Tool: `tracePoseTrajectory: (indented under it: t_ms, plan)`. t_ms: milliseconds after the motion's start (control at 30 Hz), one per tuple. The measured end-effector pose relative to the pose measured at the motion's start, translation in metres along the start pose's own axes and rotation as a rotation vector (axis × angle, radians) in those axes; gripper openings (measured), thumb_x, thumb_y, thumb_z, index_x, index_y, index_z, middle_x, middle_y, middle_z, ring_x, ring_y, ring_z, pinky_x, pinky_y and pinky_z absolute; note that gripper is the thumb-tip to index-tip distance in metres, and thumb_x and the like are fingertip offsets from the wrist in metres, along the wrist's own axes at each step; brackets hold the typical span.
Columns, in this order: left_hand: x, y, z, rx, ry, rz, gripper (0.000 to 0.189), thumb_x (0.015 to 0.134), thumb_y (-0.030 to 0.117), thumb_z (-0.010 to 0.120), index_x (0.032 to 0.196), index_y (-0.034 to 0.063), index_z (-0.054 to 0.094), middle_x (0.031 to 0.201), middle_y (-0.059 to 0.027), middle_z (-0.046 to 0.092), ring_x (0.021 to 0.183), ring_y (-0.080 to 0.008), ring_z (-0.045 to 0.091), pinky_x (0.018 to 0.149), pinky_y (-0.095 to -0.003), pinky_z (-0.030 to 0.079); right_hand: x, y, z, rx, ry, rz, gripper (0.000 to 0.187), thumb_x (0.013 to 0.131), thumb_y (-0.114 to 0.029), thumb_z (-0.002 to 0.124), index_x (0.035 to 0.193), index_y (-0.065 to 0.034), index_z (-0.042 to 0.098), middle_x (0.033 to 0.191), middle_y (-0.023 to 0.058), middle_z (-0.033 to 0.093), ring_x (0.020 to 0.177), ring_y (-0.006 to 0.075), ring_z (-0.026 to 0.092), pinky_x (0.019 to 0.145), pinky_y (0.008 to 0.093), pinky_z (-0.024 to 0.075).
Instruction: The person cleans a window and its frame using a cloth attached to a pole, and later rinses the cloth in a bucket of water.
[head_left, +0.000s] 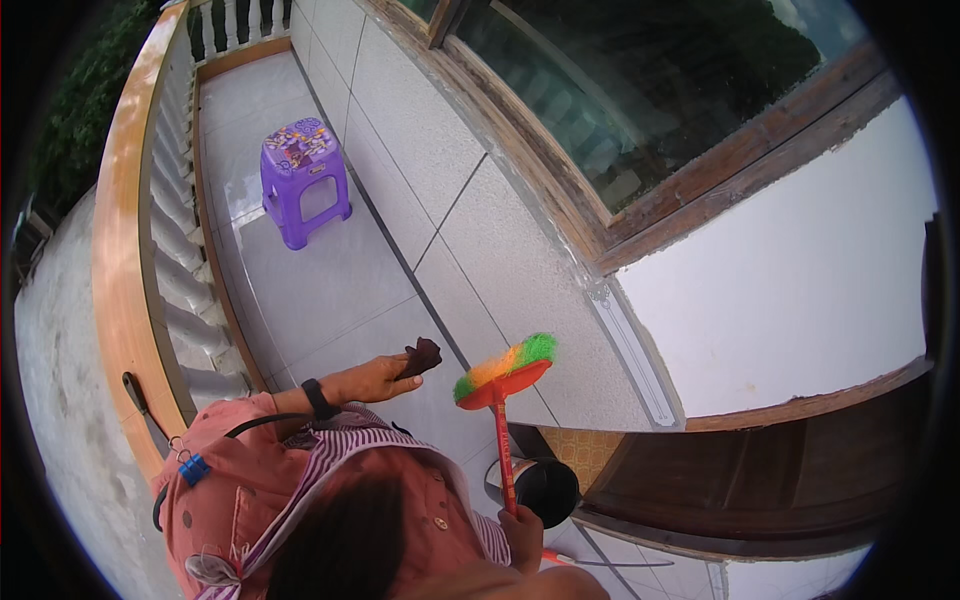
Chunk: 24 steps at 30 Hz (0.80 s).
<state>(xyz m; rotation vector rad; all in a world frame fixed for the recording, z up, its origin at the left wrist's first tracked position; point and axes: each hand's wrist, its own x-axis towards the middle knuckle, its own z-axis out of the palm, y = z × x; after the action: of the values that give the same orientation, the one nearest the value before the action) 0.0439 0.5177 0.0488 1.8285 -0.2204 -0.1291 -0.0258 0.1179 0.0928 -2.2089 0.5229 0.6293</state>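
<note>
A crumpled dark brown cloth (423, 357) is gripped in my left hand (379, 379), which reaches out over the tiled floor. My right hand (526, 534) is closed around the red handle (504, 457) of a brush, low on the right of my body. The brush head (504, 371) has an orange-red base and green and orange bristles. It points up, in front of the tiled wall (480, 300) or close to it; contact cannot be told. A black bucket (553, 487) stands behind the brush handle, its contents too dark to make out.
A purple plastic stool (304, 180) stands farther along the balcony. On the left runs a balustrade with a tan top rail (127, 247); a dark-handled tool (135, 394) lies on it. A wood-framed window (637, 112) is above the wall. Dark wooden panelling (750, 465) lies at right.
</note>
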Motion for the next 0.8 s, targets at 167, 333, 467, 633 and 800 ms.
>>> tracePoseTrajectory:
  t_ms: [167, 333, 467, 633, 800]
  plan:
    - [-0.032, -0.010, -0.075, -0.355, 0.158, -0.125, 0.040, 0.095, 0.034, 0.053, 0.121, 0.0034, 0.048, 0.097, -0.0066, 0.055, 0.079, -0.0143, 0.054, 0.070, -0.0303, 0.048, 0.055, -0.079, 0.054, -0.165, -0.219, -0.281, 0.019, 0.078, -0.020, 0.066, 0.084, -0.0021, 0.067, 0.060, 0.0013, 0.057, 0.052, 0.0088, 0.054, 0.048, 0.0256, 0.0420]
    - [-0.068, 0.010, -0.152, -0.469, 0.235, -0.159, 0.045, 0.082, 0.006, 0.051, 0.126, 0.0086, 0.042, 0.081, -0.0043, 0.055, 0.064, -0.0111, 0.050, 0.055, -0.0259, 0.042, 0.121, -0.136, 0.103, -0.198, -0.334, -0.444, 0.023, 0.078, -0.022, 0.070, 0.087, -0.0011, 0.065, 0.061, 0.0031, 0.056, 0.055, 0.0095, 0.052, 0.052, 0.0276, 0.0428]
    - [-0.078, 0.051, -0.214, -0.076, 0.343, 0.095, 0.048, 0.070, -0.006, 0.045, 0.115, 0.0064, 0.053, 0.082, -0.0078, 0.059, 0.072, -0.0176, 0.057, 0.064, -0.0310, 0.047, 0.148, -0.210, 0.138, -0.201, -0.395, -0.482, 0.020, 0.078, -0.018, 0.071, 0.089, -0.0024, 0.066, 0.063, 0.0005, 0.058, 0.057, 0.0079, 0.052, 0.052, 0.0238, 0.0418]
    - [-0.051, 0.051, -0.323, 0.580, 0.735, 0.424, 0.026, 0.074, -0.001, 0.062, 0.099, 0.0053, 0.061, 0.098, -0.0120, 0.062, 0.096, -0.0341, 0.058, 0.081, -0.0392, 0.046, 0.177, -0.288, 0.173, -0.164, -0.394, -0.523, 0.020, 0.079, -0.017, 0.071, 0.087, -0.0006, 0.064, 0.063, -0.0013, 0.056, 0.057, 0.0067, 0.050, 0.051, 0.0237, 0.0397]
    - [0.029, 0.038, -0.406, 0.638, 1.388, 0.146, 0.025, 0.079, 0.000, 0.058, 0.103, 0.0009, 0.055, 0.089, -0.0115, 0.053, 0.083, -0.0288, 0.052, 0.072, -0.0343, 0.043, 0.216, -0.367, 0.224, -0.233, -0.349, -0.675, 0.018, 0.081, -0.017, 0.069, 0.079, -0.0020, 0.059, 0.060, -0.0032, 0.050, 0.052, 0.0055, 0.043, 0.047, 0.0233, 0.0350]
